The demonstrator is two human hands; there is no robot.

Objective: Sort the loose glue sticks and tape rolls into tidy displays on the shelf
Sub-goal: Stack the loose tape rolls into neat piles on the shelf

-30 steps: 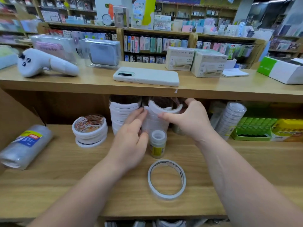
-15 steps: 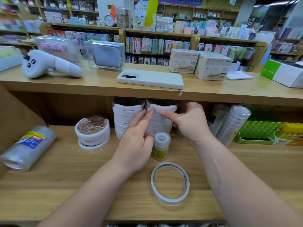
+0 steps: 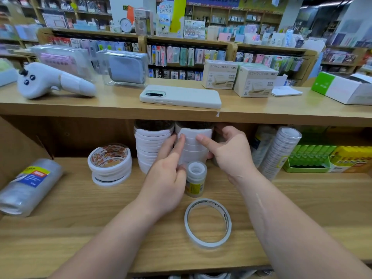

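Two hands frame the tape stack (image 3: 195, 150) at centre: left hand (image 3: 165, 184) fingers (image 3: 181, 139) straight, pressing its side; right hand (image 3: 231, 154) thumb in front, fingers curled behind. Small tape tube (image 3: 196, 178) stands just before it, loose tape ring (image 3: 208, 223) nearer. Glue sticks (image 3: 310, 158) far right. Upper shelf (image 3: 100, 109) hides the stack's top.
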